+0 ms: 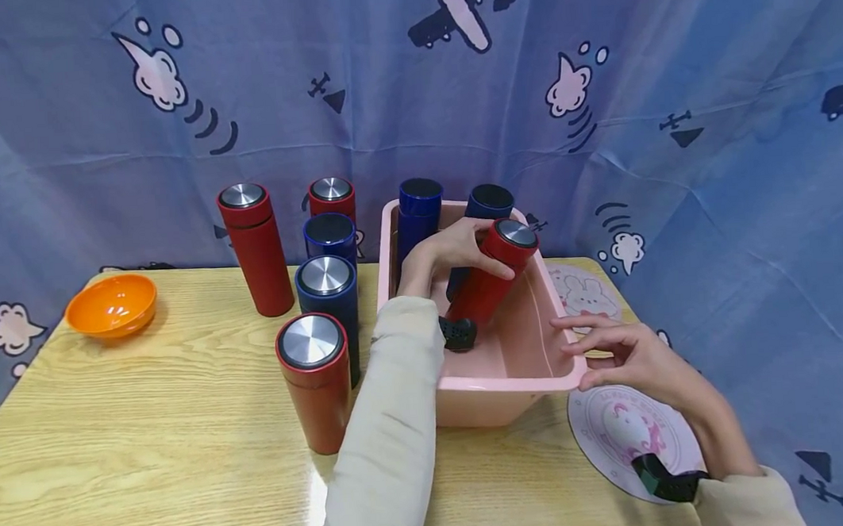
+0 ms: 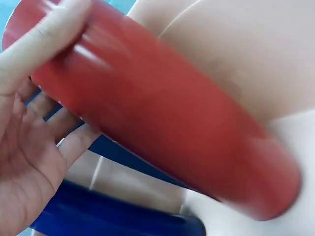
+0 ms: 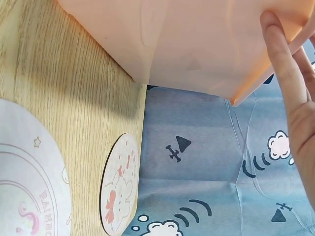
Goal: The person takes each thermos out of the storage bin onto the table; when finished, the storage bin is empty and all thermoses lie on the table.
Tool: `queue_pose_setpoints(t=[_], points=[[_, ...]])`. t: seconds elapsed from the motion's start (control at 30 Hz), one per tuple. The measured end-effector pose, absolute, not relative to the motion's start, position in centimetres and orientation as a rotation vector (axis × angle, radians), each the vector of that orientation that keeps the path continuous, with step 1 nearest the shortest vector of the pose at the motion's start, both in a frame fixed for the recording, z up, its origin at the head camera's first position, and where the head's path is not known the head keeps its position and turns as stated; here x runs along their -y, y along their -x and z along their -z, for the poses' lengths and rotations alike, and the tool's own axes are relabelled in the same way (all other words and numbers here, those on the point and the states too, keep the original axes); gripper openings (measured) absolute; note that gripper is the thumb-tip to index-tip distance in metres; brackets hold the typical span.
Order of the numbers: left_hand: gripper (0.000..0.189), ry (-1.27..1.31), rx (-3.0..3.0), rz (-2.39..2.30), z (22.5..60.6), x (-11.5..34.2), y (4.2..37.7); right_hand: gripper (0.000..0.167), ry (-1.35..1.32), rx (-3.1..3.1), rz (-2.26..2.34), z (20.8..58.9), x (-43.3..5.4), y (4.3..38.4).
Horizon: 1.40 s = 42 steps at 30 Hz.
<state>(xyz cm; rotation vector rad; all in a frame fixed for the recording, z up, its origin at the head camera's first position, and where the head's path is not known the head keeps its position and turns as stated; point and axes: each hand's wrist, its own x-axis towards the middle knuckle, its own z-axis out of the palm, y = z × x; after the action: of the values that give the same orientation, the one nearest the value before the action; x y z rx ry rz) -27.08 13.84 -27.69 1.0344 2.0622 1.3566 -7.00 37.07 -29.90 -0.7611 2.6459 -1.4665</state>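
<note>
My left hand (image 1: 453, 252) grips a red thermos (image 1: 483, 287) near its silver-topped lid. The thermos leans at a slant inside a pink plastic bin (image 1: 502, 384); the left wrist view has its long red body (image 2: 172, 113) with the thumb across it and the fingers behind. Two blue thermoses, one at the back left (image 1: 416, 235) and one at the back right (image 1: 488, 202), stand in the bin too. At the bin's right front corner my right hand (image 1: 630, 355) holds the rim, fingers over the edge and thumb on the outer wall (image 3: 197, 44).
Left of the bin stand more red and blue thermoses, the nearest a red one (image 1: 318, 403). An orange bowl (image 1: 112, 305) sits at the far left. Round printed mats (image 1: 601, 420) lie right of the bin. A blue patterned curtain (image 1: 277, 104) hangs behind the table.
</note>
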Motion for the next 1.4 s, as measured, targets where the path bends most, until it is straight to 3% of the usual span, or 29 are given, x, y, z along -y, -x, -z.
queue_pose_setpoints(t=[0.37, 0.67, 1.4], points=[[0.057, -0.905, -2.227, -1.555, 23.6, -14.3, 24.8, 0.036, 0.759, -2.600, 1.503, 29.9, -37.0, 7.2], [0.066, -0.664, -2.609, -1.651, 20.9, -14.4, 20.6, 0.038, 0.793, -2.610, 1.481, 30.0, -36.9, 7.4], [0.066, -0.966, -2.380, -2.110, 18.3, -9.2, 14.7, 0.037, 0.799, -2.557, 1.545, 30.3, -37.1, 7.5]])
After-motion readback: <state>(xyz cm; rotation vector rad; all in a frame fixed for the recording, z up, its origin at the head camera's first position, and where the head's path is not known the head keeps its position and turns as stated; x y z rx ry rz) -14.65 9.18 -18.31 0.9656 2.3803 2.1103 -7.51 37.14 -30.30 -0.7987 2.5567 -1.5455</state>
